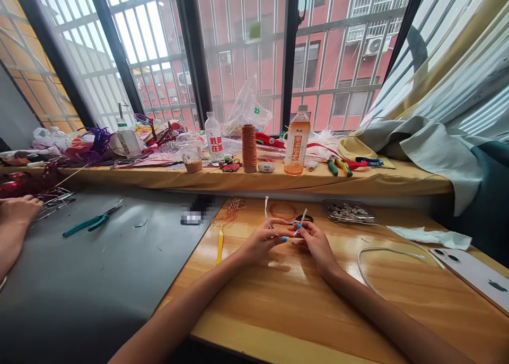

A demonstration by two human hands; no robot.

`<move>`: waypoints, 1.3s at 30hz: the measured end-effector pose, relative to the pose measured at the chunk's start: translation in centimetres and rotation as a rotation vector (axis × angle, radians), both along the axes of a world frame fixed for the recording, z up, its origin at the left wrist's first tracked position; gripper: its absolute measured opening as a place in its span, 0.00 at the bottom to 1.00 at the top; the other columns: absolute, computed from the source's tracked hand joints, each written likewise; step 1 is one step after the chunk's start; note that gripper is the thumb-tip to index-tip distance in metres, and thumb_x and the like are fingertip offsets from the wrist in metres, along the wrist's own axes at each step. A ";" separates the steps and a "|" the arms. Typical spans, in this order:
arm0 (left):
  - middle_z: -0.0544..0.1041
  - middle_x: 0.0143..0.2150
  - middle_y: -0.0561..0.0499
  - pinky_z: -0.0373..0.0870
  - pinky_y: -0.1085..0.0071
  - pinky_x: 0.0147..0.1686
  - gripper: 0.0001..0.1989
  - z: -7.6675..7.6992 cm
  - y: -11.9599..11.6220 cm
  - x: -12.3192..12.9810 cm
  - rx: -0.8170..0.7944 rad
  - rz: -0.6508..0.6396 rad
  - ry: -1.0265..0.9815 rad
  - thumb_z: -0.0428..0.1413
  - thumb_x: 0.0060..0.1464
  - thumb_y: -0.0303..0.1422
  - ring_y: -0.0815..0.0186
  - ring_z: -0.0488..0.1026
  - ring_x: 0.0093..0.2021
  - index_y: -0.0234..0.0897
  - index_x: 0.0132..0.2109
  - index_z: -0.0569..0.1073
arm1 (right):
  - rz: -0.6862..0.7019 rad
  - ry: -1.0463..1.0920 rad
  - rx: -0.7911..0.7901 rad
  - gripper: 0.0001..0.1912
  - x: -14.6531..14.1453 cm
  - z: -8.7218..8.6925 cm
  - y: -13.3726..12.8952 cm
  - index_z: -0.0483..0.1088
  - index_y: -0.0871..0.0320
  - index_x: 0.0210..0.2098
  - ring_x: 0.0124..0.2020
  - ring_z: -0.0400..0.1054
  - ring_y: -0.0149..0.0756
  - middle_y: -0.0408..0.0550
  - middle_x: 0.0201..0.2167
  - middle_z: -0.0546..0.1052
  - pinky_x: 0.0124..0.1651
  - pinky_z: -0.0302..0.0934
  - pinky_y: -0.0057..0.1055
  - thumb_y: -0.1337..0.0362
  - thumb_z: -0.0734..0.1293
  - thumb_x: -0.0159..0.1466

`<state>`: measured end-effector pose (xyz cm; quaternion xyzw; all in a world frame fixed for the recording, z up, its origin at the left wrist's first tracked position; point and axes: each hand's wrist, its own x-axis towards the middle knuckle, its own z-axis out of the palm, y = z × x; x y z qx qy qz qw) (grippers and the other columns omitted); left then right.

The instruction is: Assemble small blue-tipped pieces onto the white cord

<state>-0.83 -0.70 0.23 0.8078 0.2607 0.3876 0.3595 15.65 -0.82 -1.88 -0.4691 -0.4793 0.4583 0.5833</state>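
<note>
My left hand (259, 243) and my right hand (317, 246) meet above the wooden table (278, 305), fingertips close together. Between the fingers of my left hand a thin white cord (266, 209) stands upright. My right hand pinches another white cord end (304, 215) that leans to the right; whether both ends belong to one piece is hidden by my fingers. Behind my hands lie a coil of copper-coloured thread (283, 211) and a small dark round object (305, 219). A yellow tool (220, 244) rests left of my left hand, below loose copper-coloured threads (235, 207).
A clear box of small round pieces (350, 212), a white cord loop (360, 263), tissue (433, 238) and a phone (475, 276) lie right. Teal pliers (95, 222) lie left, near another person's hand (19, 210). Bottles, a thread spool (249, 148) and craft materials crowd the ledge.
</note>
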 end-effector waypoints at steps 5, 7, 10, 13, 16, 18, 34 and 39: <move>0.70 0.24 0.51 0.58 0.77 0.25 0.17 -0.9 0.4 0.1 -0.235 0.022 0.075 0.45 0.52 0.39 0.73 0.62 0.23 0.34 0.37 0.73 | 0.076 -0.037 -0.031 0.16 -0.4 0.7 -0.6 0.67 0.58 0.28 0.25 0.67 0.31 0.45 0.28 0.72 0.28 0.64 0.29 0.52 0.65 0.48; 0.65 0.19 0.54 0.54 0.77 0.21 0.20 -1.2 0.4 0.3 -0.277 0.092 0.106 0.43 0.52 0.42 0.74 0.58 0.19 0.32 0.32 0.73 | 0.122 -0.062 -0.035 0.15 -0.6 0.9 -0.9 0.68 0.58 0.28 0.25 0.67 0.31 0.45 0.28 0.72 0.27 0.64 0.29 0.53 0.65 0.48; 0.58 0.15 0.57 0.51 0.77 0.20 0.23 -0.9 0.3 0.5 -0.275 0.138 0.127 0.39 0.53 0.44 0.75 0.54 0.17 0.32 0.31 0.72 | 0.158 -0.046 -0.003 0.14 -0.8 1.0 -1.1 0.68 0.58 0.30 0.28 0.67 0.32 0.44 0.28 0.72 0.27 0.64 0.28 0.55 0.65 0.48; 0.55 0.15 0.57 0.51 0.78 0.21 0.26 -0.4 0.1 0.4 -0.190 0.151 0.159 0.35 0.54 0.43 0.75 0.54 0.18 0.32 0.29 0.71 | 0.161 -0.003 0.023 0.14 -0.8 0.9 -1.0 0.67 0.58 0.31 0.30 0.68 0.33 0.45 0.29 0.72 0.28 0.64 0.27 0.56 0.65 0.49; 0.57 0.17 0.57 0.51 0.78 0.22 0.21 -0.3 0.0 0.3 -0.148 0.164 0.200 0.39 0.54 0.40 0.75 0.55 0.20 0.33 0.27 0.71 | 0.172 0.020 0.002 0.13 -0.6 0.7 -0.7 0.67 0.59 0.32 0.30 0.68 0.33 0.45 0.28 0.73 0.28 0.64 0.26 0.57 0.65 0.50; 0.59 0.17 0.57 0.51 0.78 0.22 0.17 -0.5 0.0 0.3 -0.160 0.159 0.184 0.42 0.53 0.38 0.75 0.56 0.19 0.33 0.31 0.71 | 0.159 0.044 -0.019 0.12 -0.5 0.6 -0.6 0.67 0.59 0.33 0.29 0.69 0.32 0.45 0.27 0.74 0.29 0.64 0.25 0.59 0.65 0.51; 0.67 0.30 0.52 0.56 0.79 0.19 0.18 -1.1 0.8 0.2 -0.582 -0.082 -0.183 0.47 0.50 0.43 0.77 0.60 0.21 0.33 0.42 0.66 | -0.069 0.379 -0.066 0.03 -0.1 0.4 0.0 0.63 0.59 0.28 0.28 0.71 0.31 0.43 0.22 0.74 0.28 0.66 0.22 0.72 0.61 0.53; 0.69 0.31 0.49 0.62 0.76 0.26 0.17 -1.1 1.1 -0.1 -0.668 -0.133 -0.329 0.48 0.49 0.43 0.74 0.65 0.26 0.32 0.39 0.66 | -0.079 0.419 -0.054 0.05 -0.1 0.3 0.1 0.62 0.59 0.27 0.29 0.71 0.31 0.44 0.23 0.74 0.31 0.67 0.24 0.74 0.60 0.54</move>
